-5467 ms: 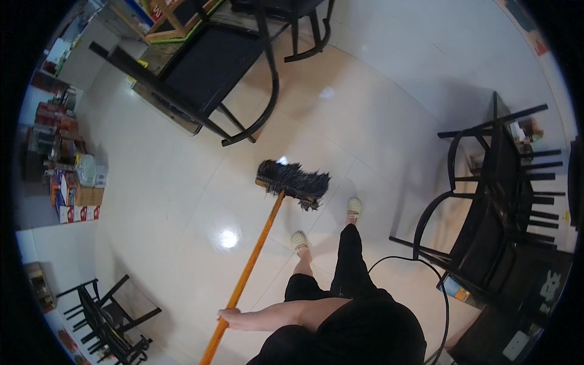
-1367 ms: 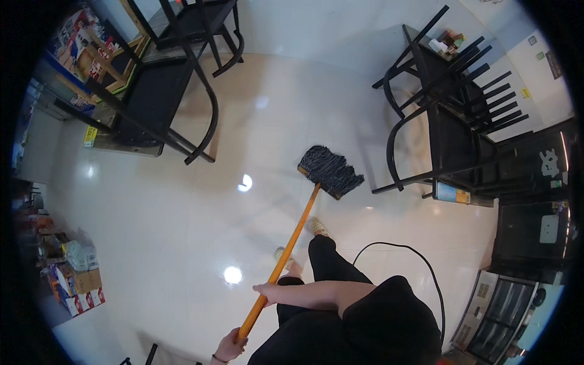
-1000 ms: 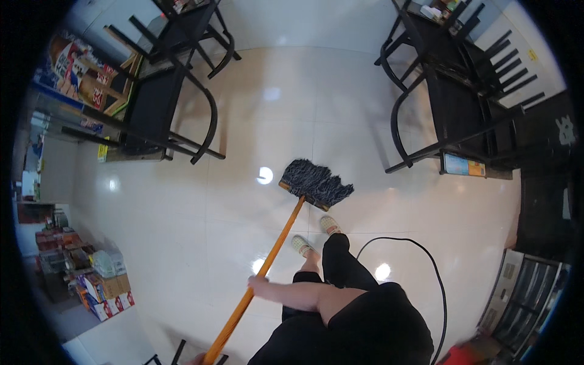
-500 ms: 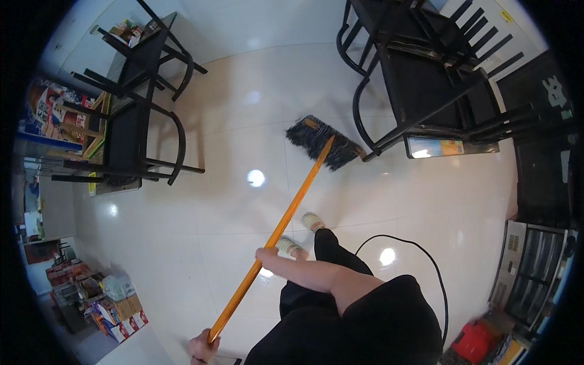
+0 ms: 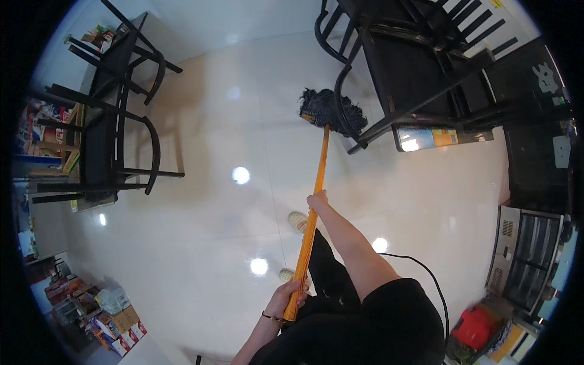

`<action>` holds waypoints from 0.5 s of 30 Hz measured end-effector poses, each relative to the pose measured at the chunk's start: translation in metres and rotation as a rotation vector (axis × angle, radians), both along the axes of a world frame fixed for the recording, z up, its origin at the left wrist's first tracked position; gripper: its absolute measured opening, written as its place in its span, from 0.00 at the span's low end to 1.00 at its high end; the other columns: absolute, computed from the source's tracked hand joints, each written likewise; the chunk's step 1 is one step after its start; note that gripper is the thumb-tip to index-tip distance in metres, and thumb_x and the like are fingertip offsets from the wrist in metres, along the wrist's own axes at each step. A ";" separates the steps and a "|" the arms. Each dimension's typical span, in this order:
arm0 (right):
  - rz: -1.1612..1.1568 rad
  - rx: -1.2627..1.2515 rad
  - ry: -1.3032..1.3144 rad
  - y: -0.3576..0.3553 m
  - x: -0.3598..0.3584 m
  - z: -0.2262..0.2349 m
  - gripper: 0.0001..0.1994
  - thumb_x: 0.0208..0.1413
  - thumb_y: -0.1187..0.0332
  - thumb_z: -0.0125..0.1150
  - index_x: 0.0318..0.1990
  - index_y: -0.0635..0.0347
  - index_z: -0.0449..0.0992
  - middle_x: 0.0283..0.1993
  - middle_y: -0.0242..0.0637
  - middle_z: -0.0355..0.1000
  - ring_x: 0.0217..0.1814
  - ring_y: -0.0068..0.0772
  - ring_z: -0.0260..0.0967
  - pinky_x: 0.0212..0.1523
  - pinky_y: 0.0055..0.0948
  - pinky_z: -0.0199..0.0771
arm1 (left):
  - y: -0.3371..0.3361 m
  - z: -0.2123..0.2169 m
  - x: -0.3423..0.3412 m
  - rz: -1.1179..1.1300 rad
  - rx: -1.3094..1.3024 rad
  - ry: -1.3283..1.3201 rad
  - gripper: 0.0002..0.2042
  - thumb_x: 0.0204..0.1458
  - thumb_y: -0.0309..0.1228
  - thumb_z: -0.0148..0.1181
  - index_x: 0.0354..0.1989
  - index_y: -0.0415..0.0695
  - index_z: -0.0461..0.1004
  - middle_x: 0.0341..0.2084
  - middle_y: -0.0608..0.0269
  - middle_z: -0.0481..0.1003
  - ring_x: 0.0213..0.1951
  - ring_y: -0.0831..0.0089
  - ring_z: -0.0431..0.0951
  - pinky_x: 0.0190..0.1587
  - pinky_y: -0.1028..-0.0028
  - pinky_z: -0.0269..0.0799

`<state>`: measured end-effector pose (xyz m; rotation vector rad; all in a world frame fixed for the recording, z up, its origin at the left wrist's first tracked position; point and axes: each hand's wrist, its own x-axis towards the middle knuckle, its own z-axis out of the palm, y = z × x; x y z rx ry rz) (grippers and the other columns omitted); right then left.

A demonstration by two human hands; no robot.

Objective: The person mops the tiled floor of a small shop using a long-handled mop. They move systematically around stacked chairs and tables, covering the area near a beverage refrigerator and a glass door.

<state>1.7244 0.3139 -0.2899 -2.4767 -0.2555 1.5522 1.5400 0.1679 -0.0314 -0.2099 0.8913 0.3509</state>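
Glossy pale floor [image 5: 194, 243] is stretching around you, black chairs [image 5: 112, 109] lining left and far right. Your right hand [image 5: 317, 199] is wrapping orange wooden mop handle [image 5: 322, 158] partway along; your left hand [image 5: 292, 296] is closing round its near end. Dark shaggy mop head [image 5: 322, 106] is sitting far, right of centre, partly behind curved chair bar [image 5: 339, 91]. Black cable [image 5: 426, 267] is curving at near right.

The glossy, pale tiled floor [image 5: 182, 267] is showing bright round reflections [image 5: 241, 176], black chairs [image 5: 407, 79] are crowding the left and far right, and a pale wall [image 5: 267, 15] is closing the far side.
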 end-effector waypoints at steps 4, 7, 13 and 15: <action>0.112 -0.097 -0.102 -0.032 -0.027 0.022 0.22 0.41 0.70 0.49 0.44 0.66 0.53 0.40 0.51 0.65 0.41 0.43 0.66 0.36 0.33 0.69 | -0.035 0.009 -0.026 -0.073 0.010 0.160 0.13 0.52 0.32 0.42 0.42 0.37 0.58 0.23 0.61 0.65 0.18 0.80 0.63 0.19 0.84 0.61; 0.166 -0.107 -0.048 -0.078 -0.059 0.040 0.27 0.38 0.68 0.53 0.47 0.69 0.51 0.40 0.53 0.65 0.43 0.46 0.65 0.40 0.36 0.68 | -0.076 0.023 -0.057 -0.075 -0.052 0.165 0.13 0.52 0.33 0.42 0.41 0.37 0.59 0.22 0.61 0.66 0.18 0.79 0.64 0.20 0.83 0.62; 0.054 0.023 -0.001 -0.232 -0.162 0.015 0.26 0.41 0.63 0.52 0.45 0.68 0.51 0.39 0.54 0.64 0.38 0.49 0.66 0.37 0.36 0.67 | -0.206 0.041 -0.144 -0.244 0.005 0.396 0.14 0.52 0.35 0.44 0.41 0.37 0.60 0.23 0.63 0.66 0.19 0.78 0.64 0.24 0.82 0.64; -0.167 0.034 0.153 -0.278 -0.206 0.029 0.23 0.41 0.62 0.52 0.42 0.68 0.55 0.34 0.52 0.66 0.29 0.45 0.68 0.31 0.34 0.69 | -0.260 0.055 -0.178 -0.331 0.117 0.510 0.16 0.50 0.35 0.45 0.43 0.37 0.60 0.24 0.63 0.68 0.22 0.76 0.67 0.27 0.79 0.65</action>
